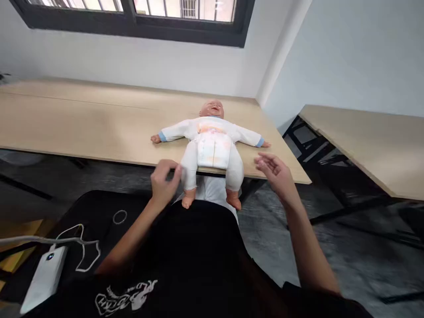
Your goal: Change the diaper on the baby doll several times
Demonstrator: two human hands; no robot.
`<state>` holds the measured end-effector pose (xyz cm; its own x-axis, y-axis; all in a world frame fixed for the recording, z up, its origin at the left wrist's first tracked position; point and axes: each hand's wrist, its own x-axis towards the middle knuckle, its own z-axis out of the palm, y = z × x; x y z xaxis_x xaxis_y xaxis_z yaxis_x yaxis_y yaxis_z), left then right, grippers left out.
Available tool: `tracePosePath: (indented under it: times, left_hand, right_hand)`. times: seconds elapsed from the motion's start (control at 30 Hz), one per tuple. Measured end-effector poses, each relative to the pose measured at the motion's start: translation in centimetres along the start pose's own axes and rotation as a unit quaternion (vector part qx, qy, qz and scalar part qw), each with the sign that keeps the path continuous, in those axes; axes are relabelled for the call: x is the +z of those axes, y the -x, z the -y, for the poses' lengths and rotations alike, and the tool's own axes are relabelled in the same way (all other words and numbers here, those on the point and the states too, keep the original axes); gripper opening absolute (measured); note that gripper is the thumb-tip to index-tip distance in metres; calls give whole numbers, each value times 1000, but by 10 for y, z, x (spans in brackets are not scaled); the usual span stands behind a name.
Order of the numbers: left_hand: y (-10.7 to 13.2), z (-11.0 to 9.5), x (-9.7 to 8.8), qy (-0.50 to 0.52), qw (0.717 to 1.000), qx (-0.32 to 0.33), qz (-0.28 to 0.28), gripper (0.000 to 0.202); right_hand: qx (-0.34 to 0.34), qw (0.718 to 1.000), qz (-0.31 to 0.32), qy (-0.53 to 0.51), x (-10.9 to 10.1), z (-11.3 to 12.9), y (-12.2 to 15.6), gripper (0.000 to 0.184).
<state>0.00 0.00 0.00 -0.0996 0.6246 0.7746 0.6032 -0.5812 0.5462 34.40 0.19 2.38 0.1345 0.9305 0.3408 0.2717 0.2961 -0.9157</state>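
Note:
A baby doll [213,128] lies on its back at the table's front edge, arms spread and feet hanging over it. It wears a white top with blue cuffs and white leggings, and a diaper [214,151] with a pale print covers its hips. Beside the doll's leg on the left is my left hand [164,180], slightly blurred, its thumb and fingers apart with nothing between them. My right hand [276,173] hovers off the doll's other side, below its hand, fingers loosely bent and apart, holding nothing.
The doll rests on a long wooden table [82,121] against the wall under a window. A second table [371,141] stands to the right, across a gap. A white power bank [45,276] with a cable lies on a black seat [109,216] at lower left.

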Motion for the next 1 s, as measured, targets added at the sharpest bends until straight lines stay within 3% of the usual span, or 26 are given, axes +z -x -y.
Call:
tracePosePath:
  times: [0.1, 0.17, 0.27, 0.37, 0.47, 0.53, 0.73, 1.0]
  left_hand:
    - [-22, 18, 10, 20, 998, -45, -37, 13]
    - [-30, 17, 18, 10, 1000, -14, -25, 16]
    - [-33, 2, 35, -32, 995, 81, 38, 19]
    - [-32, -13, 50, -52, 990, 93, 88, 15]
    - [-31, -15, 56, -32, 995, 51, 85, 12]
    - [-31, -11, 55, -3, 997, 34, 76, 14]
    - [-26, -4, 51, 51, 994, -10, 92, 14]
    - [-31, -2, 48, 157, 973, -115, 124, 11]
  right_hand:
    - [-67, 990, -123, 35, 29, -6, -23, 58]
    - [-139, 975, -141, 99, 50, -3, -28, 56]
    - [-245, 939, -82, 226, 84, 8, -23, 52]
    - [-261, 910, -17, 323, 108, 15, -14, 42]
    - [-257, 897, -9, 361, 113, 14, -8, 40]
    - [-262, 903, -22, 341, 110, 11, -2, 40]
    - [-219, 924, -150, 276, 110, 4, 20, 34]
    - [-210, 930, -169, 252, 119, 1, 20, 30]
